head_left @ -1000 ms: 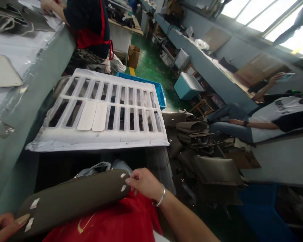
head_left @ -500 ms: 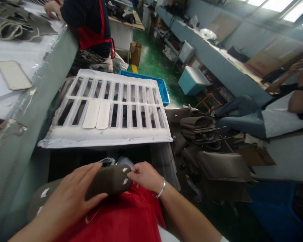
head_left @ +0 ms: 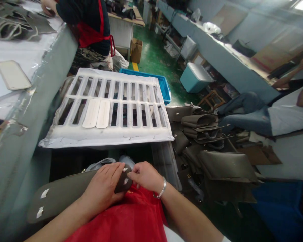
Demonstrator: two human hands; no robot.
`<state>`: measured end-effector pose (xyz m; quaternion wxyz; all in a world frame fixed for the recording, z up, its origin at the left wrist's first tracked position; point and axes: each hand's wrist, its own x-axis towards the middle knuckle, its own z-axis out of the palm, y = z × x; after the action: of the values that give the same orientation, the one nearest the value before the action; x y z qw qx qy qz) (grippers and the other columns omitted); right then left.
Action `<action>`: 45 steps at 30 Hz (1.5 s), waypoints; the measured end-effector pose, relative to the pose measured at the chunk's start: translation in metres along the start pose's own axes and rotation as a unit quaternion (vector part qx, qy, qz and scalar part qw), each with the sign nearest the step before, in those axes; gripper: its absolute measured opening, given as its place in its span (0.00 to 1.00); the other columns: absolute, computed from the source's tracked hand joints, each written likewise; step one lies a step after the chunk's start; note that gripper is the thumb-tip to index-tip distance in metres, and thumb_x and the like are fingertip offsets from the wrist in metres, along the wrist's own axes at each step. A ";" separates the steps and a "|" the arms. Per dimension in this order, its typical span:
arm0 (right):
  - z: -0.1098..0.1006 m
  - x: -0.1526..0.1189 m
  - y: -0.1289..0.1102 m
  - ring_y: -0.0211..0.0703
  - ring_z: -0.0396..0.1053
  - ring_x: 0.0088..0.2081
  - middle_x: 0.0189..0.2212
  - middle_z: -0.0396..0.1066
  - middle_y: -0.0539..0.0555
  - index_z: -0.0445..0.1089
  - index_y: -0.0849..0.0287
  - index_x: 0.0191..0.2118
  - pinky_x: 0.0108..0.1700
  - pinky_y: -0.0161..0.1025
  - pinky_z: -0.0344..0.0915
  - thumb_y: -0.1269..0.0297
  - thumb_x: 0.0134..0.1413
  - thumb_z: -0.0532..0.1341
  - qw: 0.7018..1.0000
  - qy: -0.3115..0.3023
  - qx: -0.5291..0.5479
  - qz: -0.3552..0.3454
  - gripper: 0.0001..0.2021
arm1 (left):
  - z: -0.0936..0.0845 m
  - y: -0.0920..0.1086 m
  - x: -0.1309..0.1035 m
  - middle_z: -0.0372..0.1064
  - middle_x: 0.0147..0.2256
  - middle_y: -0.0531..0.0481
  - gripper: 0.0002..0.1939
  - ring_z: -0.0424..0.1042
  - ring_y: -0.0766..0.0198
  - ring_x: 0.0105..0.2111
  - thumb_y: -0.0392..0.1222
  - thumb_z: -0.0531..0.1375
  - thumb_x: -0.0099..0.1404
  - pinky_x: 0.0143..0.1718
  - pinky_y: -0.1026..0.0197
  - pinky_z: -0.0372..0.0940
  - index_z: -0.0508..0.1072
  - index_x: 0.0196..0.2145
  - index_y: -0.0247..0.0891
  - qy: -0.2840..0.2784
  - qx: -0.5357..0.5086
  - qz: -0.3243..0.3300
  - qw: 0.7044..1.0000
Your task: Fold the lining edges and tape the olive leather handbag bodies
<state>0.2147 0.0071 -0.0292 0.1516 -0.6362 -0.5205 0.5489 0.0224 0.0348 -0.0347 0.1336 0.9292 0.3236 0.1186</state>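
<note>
A long olive-brown bag bottom (head_left: 63, 190) with rounded ends lies across my lap over a red apron (head_left: 118, 218). White tabs with small metal studs show at both its ends. My left hand (head_left: 103, 185) is closed over it near the right end, fingers together across the top and thumb at the near edge. At the right tip, my right hand (head_left: 145, 176) is closed in a pinch on its edge. Clear plastic (head_left: 101, 164) shows just behind the piece. What lies under it is hidden.
Ahead stands a white slatted rack (head_left: 111, 134) holding two cream rounded strips (head_left: 103, 114). Another cream piece (head_left: 13, 74) lies on the left table. Olive-brown bags (head_left: 224, 164) are piled at right. A co-worker in a red apron (head_left: 91, 33) stands ahead; another person sits at far right.
My left hand has slid right along the bag bottom, its fingers drawing together, uncovering the left part. My right hand stays at the right tip. The view has turned slightly.
</note>
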 end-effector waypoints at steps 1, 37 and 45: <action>0.000 -0.001 0.000 0.35 0.66 0.18 0.17 0.66 0.50 0.65 0.62 0.23 0.19 0.28 0.58 0.59 0.50 0.55 1.000 -0.001 0.010 0.003 0.12 | 0.001 0.000 0.000 0.62 0.50 0.37 0.31 0.62 0.51 0.48 0.43 0.59 0.51 0.51 0.50 0.57 0.60 0.52 0.29 0.003 -0.004 -0.001 1.000; 0.000 -0.014 -0.010 0.32 0.63 0.19 0.16 0.66 0.48 0.66 0.60 0.25 0.22 0.30 0.53 0.57 0.50 0.56 0.997 0.045 -0.064 -0.027 0.12 | -0.003 0.006 0.008 0.64 0.45 0.42 0.27 0.64 0.54 0.45 0.43 0.58 0.51 0.48 0.51 0.57 0.61 0.48 0.35 -0.018 -0.054 -0.059 0.997; 0.005 -0.007 -0.003 0.30 0.58 0.22 0.21 0.64 0.46 0.62 0.59 0.25 0.23 0.29 0.50 0.61 0.43 0.60 0.990 0.126 -0.057 -0.040 0.08 | -0.002 0.006 0.009 0.65 0.46 0.40 0.27 0.64 0.52 0.46 0.40 0.58 0.48 0.49 0.49 0.58 0.63 0.48 0.33 -0.003 -0.056 -0.062 0.996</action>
<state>0.2101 0.0005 -0.0247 0.2011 -0.6863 -0.5531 0.4274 0.0319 0.0365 -0.0294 0.1938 0.8985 0.3735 0.1252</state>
